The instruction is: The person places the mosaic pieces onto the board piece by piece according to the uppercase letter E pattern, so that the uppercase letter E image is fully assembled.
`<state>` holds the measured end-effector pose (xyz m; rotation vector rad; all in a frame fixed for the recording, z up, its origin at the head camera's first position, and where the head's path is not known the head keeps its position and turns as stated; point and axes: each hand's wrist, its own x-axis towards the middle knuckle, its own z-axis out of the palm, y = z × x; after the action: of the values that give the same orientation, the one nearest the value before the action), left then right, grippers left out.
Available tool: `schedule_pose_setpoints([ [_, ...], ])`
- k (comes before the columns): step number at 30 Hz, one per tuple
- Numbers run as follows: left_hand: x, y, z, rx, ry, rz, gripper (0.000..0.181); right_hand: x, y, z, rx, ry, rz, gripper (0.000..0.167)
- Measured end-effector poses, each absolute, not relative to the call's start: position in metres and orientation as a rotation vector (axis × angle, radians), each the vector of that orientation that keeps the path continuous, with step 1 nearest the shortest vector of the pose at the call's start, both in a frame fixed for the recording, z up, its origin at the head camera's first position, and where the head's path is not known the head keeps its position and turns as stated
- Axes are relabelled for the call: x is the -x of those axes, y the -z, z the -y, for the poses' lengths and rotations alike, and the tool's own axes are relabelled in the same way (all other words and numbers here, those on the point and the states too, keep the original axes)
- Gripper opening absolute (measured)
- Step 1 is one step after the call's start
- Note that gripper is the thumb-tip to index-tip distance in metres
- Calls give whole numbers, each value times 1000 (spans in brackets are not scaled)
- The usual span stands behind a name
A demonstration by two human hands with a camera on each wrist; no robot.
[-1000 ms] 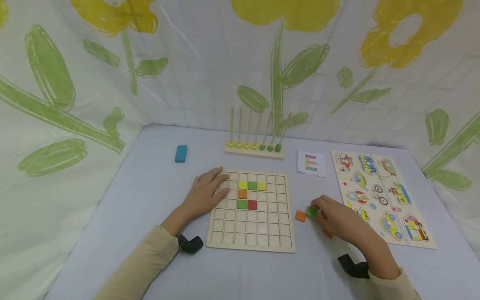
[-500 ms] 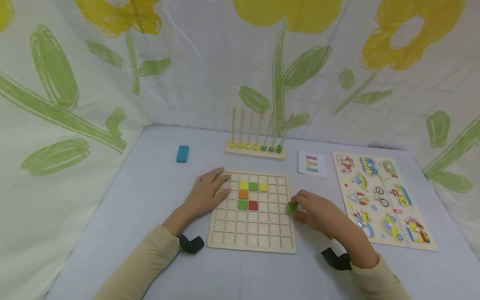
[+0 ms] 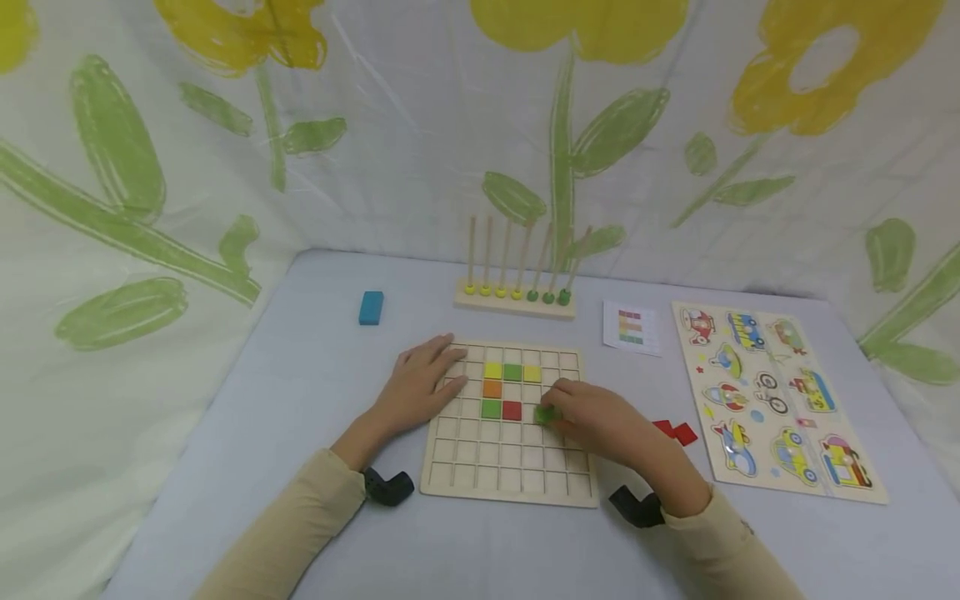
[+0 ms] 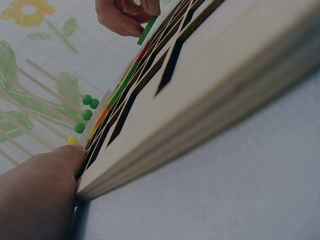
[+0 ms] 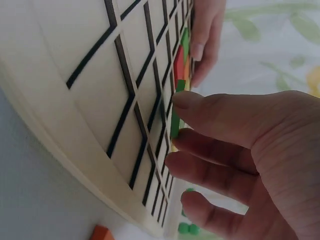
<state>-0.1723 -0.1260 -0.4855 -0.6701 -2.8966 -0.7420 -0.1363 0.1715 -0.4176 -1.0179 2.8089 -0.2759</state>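
Note:
My right hand (image 3: 600,417) pinches a green square tile (image 3: 543,414) between thumb and fingers, over the right half of the wooden grid board (image 3: 510,479). In the right wrist view this tile (image 5: 178,112) stands tilted on edge, close to the grid; whether it touches is unclear. A red tile (image 3: 512,411) lies in a cell to its left, beside another green tile (image 3: 491,408). Above them sit an orange tile (image 3: 492,389) and a row with a yellow tile (image 3: 492,371) at its left end. My left hand (image 3: 416,387) rests on the board's left edge, fingers extended.
Red tiles (image 3: 684,433) lie right of the board, partly behind the right forearm. An orange tile (image 5: 101,233) shows in the right wrist view. Farther back are a blue block (image 3: 371,307), a peg stand (image 3: 517,307) with beads and a pattern card (image 3: 632,327). A vehicle puzzle (image 3: 780,400) lies at right.
My right hand has carried the green tile leftward from beside the board to over its cells. Red tiles right of the board have come into view. The left hand stays in place.

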Motion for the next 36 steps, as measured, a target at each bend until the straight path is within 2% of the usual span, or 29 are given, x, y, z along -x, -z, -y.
schedule_pose_setpoints([
  [12, 169, 483, 124, 674, 735, 2884, 50, 139, 421, -159, 1143, 212, -2807, 22],
  [25, 171, 482, 125, 682, 739, 2870, 50, 142, 419, -156, 1065, 243, -2793, 21],
  [30, 171, 482, 125, 671, 731, 2870, 50, 142, 421, -167, 1053, 209, -2804, 22],
  [36, 171, 482, 125, 668, 735, 2879, 50, 138, 421, -202, 960, 237, -2853, 22],
])
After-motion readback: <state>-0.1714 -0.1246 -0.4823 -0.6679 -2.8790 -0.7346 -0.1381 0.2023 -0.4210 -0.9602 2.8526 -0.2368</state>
